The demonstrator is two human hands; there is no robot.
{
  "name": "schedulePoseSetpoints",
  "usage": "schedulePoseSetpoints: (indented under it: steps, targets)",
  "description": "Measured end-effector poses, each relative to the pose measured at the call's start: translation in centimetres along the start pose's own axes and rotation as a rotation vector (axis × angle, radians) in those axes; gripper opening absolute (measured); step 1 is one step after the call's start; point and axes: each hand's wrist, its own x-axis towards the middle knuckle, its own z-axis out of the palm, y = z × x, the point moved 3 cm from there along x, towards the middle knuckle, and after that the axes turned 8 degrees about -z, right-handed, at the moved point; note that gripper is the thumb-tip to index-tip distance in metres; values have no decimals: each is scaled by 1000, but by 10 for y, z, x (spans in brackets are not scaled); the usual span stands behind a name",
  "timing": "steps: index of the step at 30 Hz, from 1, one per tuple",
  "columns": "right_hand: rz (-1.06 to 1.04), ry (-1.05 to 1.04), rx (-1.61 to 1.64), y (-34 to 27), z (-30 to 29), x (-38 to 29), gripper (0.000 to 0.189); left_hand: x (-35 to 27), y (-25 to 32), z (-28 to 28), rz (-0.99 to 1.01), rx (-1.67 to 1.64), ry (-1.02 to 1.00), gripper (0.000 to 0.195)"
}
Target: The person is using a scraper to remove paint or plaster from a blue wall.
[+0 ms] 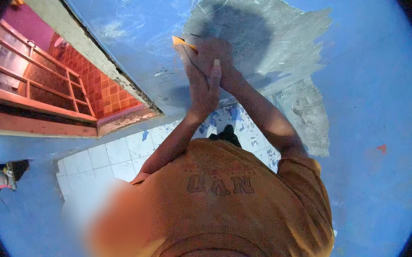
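Note:
My two hands are together against a blue painted wall (371, 88). An orange-yellow flat hand tool (184, 44), possibly a scraper, pokes out past the fingertips; most of it is hidden. My left hand (203, 80) lies along the tool with straight fingers, its thumb pointing up the wall. Pressed beside it, my right hand (226, 66) is closed around the tool, partly in shadow. Behind the hands, a bare grey patch (295, 30) with ragged edges shows where the blue paint is gone. A second grey patch (310, 115) reaches lower down the wall on the right.
Paint flakes (254, 140) lie scattered over the white tiled floor (112, 153) around a dark shoe or foot (228, 134). To the left, a doorway edge (95, 52) with chipped plaster borders a red-lit space with a barred frame (41, 73). Small items fill a niche (5, 175) at lower left.

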Motion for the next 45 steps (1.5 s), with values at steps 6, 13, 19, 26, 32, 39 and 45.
schedulePoseSetpoints:
  steps: [6, 13, 19, 26, 32, 39, 45]
  targets:
    - [239, 127, 332, -7, 7, -11, 27, 4, 2, -7, 119, 217, -90, 82]
    - [-436, 383, 198, 15, 72, 14, 38, 21, 27, -48, 263, 431, 146, 81]
    - [-1, 468, 451, -59, 43, 3, 29, 8, 35, -75, 148, 529, 6, 84]
    - [326, 207, 347, -28, 43, -74, 32, -33, -4, -38, -92, 121, -307, 92]
    - [264, 184, 304, 9, 48, -89, 28, -31, -12, -10, 60, 319, -255, 102]
    - [253, 46, 247, 13, 27, -56, 31, -15, -1, -6, -108, -6, -256, 96]
    - [347, -105, 318, 0, 9, -35, 29, -11, -7, -5, -226, -77, -284, 92]
